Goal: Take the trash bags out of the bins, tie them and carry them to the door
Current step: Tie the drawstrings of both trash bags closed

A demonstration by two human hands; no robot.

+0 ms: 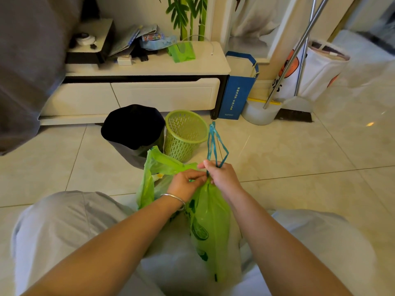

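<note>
Thin green plastic, soft and slippery: trash bag (210, 212) hanging between the knees, left hand (186, 183) pinched on its gathered neck, right hand (222, 176) closed on the blue drawstring (213, 144) just above, the firmest place to take hold. Looks light and easily torn. Glossy tiled floor (299, 150) below; beyond the hands, green basket (184, 133) emptied, dark bin (133, 131) still lined.

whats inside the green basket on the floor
The green basket shows only its own slotted wall and no bag lining it. Its bottom is hidden by the near rim, so small scraps cannot be ruled out. A dark-lined bin stands beside it.
</note>
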